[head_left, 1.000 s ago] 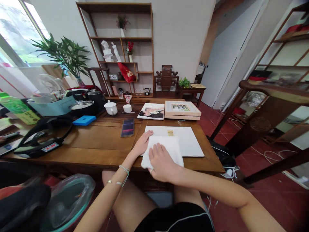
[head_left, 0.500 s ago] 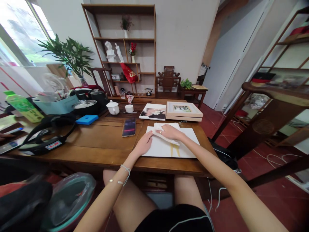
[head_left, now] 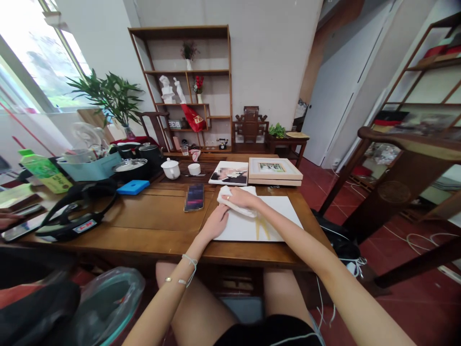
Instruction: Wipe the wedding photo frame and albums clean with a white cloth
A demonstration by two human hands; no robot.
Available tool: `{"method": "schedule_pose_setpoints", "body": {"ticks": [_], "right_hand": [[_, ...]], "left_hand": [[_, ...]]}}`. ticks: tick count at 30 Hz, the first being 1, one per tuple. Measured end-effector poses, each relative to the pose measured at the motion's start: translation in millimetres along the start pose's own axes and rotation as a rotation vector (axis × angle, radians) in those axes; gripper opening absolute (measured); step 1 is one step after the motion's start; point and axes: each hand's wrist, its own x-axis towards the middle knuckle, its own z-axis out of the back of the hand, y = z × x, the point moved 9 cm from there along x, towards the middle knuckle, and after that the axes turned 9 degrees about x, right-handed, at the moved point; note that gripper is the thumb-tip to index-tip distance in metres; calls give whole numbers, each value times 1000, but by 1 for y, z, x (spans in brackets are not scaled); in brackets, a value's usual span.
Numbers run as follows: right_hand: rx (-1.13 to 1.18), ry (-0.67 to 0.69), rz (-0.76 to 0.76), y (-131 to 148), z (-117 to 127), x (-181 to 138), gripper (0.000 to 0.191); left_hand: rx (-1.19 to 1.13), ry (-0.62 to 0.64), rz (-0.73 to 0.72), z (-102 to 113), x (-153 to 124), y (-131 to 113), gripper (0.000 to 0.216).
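A white board (head_left: pixel 284 211) with yellow marks lies flat near the table's front edge. My right hand (head_left: pixel 240 197) is closed on a folded white cloth (head_left: pixel 248 211) and presses it against the board's upper left part. Some of its fingers are hidden by the cloth and the hand itself. My left hand (head_left: pixel 217 222) rests on the board's left edge, fingers stretched forward, with their tips close to the cloth. It holds nothing that I can see.
Behind the board lie a picture panel (head_left: pixel 219 177) and framed pictures (head_left: pixel 293 176). Left of it are a phone (head_left: pixel 194 198), a lidded white cup (head_left: pixel 170 169), a small white cup (head_left: pixel 194 169), a blue box (head_left: pixel 133 187) and a black headset (head_left: pixel 86 226). A wooden chair (head_left: pixel 389 187) stands right.
My right hand has moved left with the cloth, to the board's upper left corner. My left hand stays on the left edge. The view has tipped slightly upward.
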Motion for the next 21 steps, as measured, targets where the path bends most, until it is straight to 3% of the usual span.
{"method": "schedule_pose_setpoints", "body": {"ticks": [7, 13, 17, 21], "right_hand": [[24, -18, -31, -59, 41, -50, 34], [159, -179, -157, -102, 70, -115, 56], [172, -142, -199, -99, 60, -156, 72], [83, -2, -146, -69, 49, -178, 66]], "left_hand": [[-25, 18, 42, -5, -1, 7, 42], [-11, 21, 34, -1, -3, 3, 42], [-16, 15, 40, -1, -4, 4, 41], [-29, 4, 50, -3, -2, 7, 42]]}}
